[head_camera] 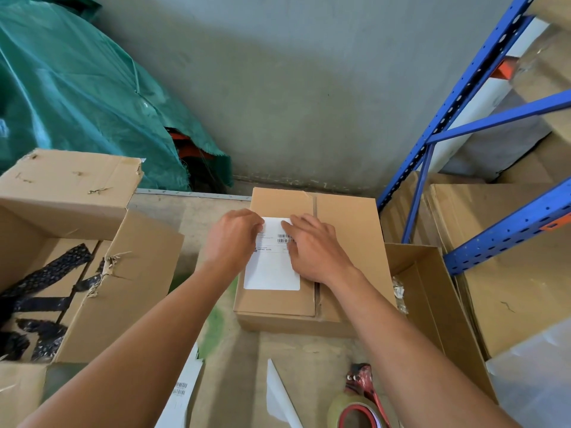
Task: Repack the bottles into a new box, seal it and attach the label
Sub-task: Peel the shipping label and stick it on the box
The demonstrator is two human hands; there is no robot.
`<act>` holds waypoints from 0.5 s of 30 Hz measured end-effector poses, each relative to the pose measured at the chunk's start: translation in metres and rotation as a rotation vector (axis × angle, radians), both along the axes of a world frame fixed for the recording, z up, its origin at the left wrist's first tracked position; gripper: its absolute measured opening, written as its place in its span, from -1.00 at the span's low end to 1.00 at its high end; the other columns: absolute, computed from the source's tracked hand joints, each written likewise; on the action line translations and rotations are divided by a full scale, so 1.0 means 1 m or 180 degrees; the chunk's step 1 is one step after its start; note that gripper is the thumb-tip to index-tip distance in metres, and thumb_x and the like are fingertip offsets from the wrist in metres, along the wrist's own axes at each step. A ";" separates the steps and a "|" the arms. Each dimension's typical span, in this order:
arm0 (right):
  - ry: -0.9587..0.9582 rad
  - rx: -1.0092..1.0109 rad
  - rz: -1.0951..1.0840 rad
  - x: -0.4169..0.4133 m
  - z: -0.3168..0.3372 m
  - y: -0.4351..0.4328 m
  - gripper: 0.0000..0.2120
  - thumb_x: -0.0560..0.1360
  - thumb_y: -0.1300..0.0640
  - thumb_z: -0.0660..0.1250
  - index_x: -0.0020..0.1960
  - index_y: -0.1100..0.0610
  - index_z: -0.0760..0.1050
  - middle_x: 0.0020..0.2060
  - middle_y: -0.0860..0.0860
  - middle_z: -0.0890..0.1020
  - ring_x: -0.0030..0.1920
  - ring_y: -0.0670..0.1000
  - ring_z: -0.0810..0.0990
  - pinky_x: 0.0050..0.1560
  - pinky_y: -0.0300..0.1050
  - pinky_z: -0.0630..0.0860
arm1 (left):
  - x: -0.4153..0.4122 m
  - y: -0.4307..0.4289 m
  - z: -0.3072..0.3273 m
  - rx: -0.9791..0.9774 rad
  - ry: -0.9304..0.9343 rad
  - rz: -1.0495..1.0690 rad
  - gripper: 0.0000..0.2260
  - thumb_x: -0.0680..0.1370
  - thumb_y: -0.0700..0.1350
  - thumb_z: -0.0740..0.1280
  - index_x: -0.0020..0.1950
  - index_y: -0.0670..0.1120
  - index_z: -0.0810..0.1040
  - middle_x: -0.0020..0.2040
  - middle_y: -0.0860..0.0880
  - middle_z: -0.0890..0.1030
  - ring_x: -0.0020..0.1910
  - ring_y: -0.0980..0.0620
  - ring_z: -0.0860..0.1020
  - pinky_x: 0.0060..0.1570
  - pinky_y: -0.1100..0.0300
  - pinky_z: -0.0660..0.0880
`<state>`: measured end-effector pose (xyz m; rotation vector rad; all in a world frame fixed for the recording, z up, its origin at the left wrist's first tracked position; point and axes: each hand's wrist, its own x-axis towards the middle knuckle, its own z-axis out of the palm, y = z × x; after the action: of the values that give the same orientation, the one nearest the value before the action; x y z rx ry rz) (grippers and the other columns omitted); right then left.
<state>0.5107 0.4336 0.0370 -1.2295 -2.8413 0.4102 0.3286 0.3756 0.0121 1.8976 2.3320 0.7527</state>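
Torn open box stands at left. Left grip: fingers bent, tips on the upper left edge of the label; whether pinching or pressing cannot be told. The label lies flat on the closed box, centre. Right grip: fingers straight, pressing its right side. Tape roll lies lower right
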 end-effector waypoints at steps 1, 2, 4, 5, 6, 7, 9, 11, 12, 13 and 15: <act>-0.0105 -0.0014 0.0039 0.001 0.000 0.001 -0.45 0.66 -0.02 0.17 0.62 0.07 0.21 0.62 0.00 0.19 0.61 0.03 0.01 0.51 0.12 0.09 | -0.001 -0.003 -0.004 -0.0014 0.0225 -0.0189 -0.90 0.59 -0.22 0.38 -0.02 -0.10 0.70 -0.01 -0.02 0.71 -0.03 -0.09 0.63 -0.21 0.09 0.59; -0.0223 -0.0063 0.0061 0.002 0.001 0.001 -0.38 0.65 -0.13 0.16 0.64 0.07 0.15 0.63 0.00 0.14 0.63 0.05 -0.05 0.54 0.16 0.05 | -0.002 -0.008 -0.007 0.0014 0.0369 -0.0348 -0.88 0.60 -0.18 0.36 0.05 -0.10 0.69 0.05 -0.03 0.71 0.05 -0.11 0.64 -0.16 0.08 0.61; -0.0437 -0.0236 0.0073 0.006 0.002 0.002 -0.21 0.59 -0.33 0.16 0.66 0.04 0.04 0.66 -0.01 0.01 0.64 0.07 -0.17 0.57 0.26 -0.05 | -0.006 -0.019 -0.013 -0.0136 0.0502 -0.0605 -0.69 0.66 -0.03 0.26 0.34 -0.12 0.58 0.34 -0.06 0.60 0.35 -0.10 0.54 0.18 -0.01 0.58; -0.0519 -0.0318 0.0087 0.008 0.003 0.002 -0.12 0.54 -0.41 0.16 0.67 0.02 -0.02 0.66 -0.02 -0.05 0.64 0.07 -0.22 0.57 0.29 -0.09 | -0.008 -0.025 -0.015 -0.0418 0.0496 -0.0712 -0.57 0.69 0.06 0.16 0.50 -0.12 0.44 0.49 -0.04 0.44 0.49 -0.06 0.39 0.37 -0.04 0.45; -0.0582 -0.0382 0.0108 0.010 0.003 0.002 -0.06 0.50 -0.46 0.17 0.67 0.01 -0.07 0.66 -0.03 -0.10 0.63 0.06 -0.27 0.57 0.30 -0.13 | -0.011 -0.031 -0.016 -0.0776 0.0469 -0.0802 -0.48 0.71 0.14 0.06 0.61 -0.09 0.24 0.60 0.00 0.23 0.59 -0.01 0.20 0.51 -0.05 0.27; -0.0623 -0.0427 0.0127 0.012 0.004 0.001 0.00 0.47 -0.50 0.18 0.68 0.00 -0.10 0.66 -0.04 -0.13 0.63 0.06 -0.31 0.57 0.31 -0.17 | -0.015 -0.034 -0.015 -0.1105 0.0442 -0.0869 -0.41 0.70 0.21 -0.02 0.66 -0.04 0.05 0.64 0.05 0.03 0.63 0.03 0.02 0.57 -0.06 0.11; -0.0676 -0.0475 0.0154 0.014 0.004 0.001 0.06 0.43 -0.54 0.19 0.68 0.00 -0.15 0.66 -0.04 -0.18 0.61 0.06 -0.36 0.56 0.32 -0.22 | -0.019 -0.038 -0.010 -0.1462 0.0449 -0.0964 -0.32 0.65 0.32 -0.08 0.66 0.01 -0.19 0.63 0.11 -0.20 0.62 0.06 -0.16 0.59 -0.07 -0.07; -0.0709 -0.0493 0.0148 0.014 0.005 0.000 0.09 0.42 -0.55 0.18 0.67 0.01 -0.19 0.65 -0.04 -0.21 0.60 0.06 -0.39 0.56 0.33 -0.24 | -0.020 -0.040 -0.004 -0.1617 0.0531 -0.1028 -0.23 0.60 0.40 -0.09 0.64 0.02 -0.28 0.62 0.11 -0.27 0.62 0.04 -0.19 0.59 -0.11 -0.09; -0.0710 -0.0505 0.0130 0.014 0.005 0.000 0.10 0.42 -0.55 0.19 0.67 0.01 -0.20 0.65 -0.04 -0.22 0.60 0.06 -0.40 0.56 0.33 -0.25 | -0.020 -0.040 -0.003 -0.1676 0.0543 -0.1035 -0.18 0.57 0.44 -0.09 0.64 0.01 -0.30 0.62 0.10 -0.28 0.62 0.03 -0.19 0.59 -0.13 -0.08; -0.0697 -0.0529 0.0108 0.015 0.005 0.000 0.10 0.42 -0.55 0.19 0.67 0.02 -0.20 0.65 -0.03 -0.23 0.60 0.06 -0.39 0.56 0.32 -0.25 | -0.021 -0.040 -0.001 -0.1732 0.0524 -0.1023 -0.13 0.53 0.48 -0.09 0.63 0.00 -0.32 0.62 0.09 -0.30 0.62 0.03 -0.19 0.59 -0.15 -0.07; -0.0644 -0.0561 0.0069 0.017 0.006 -0.001 0.09 0.44 -0.52 0.21 0.67 0.04 -0.19 0.65 -0.02 -0.22 0.61 0.05 -0.36 0.57 0.31 -0.23 | -0.022 -0.040 0.000 -0.1790 0.0438 -0.0985 -0.07 0.48 0.54 -0.11 0.62 0.01 -0.35 0.61 0.09 -0.33 0.63 0.02 -0.17 0.58 -0.18 -0.04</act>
<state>0.5275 0.4330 0.0433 -1.3418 -3.0466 0.5800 0.3070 0.3355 0.0125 1.9956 1.9481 -0.0637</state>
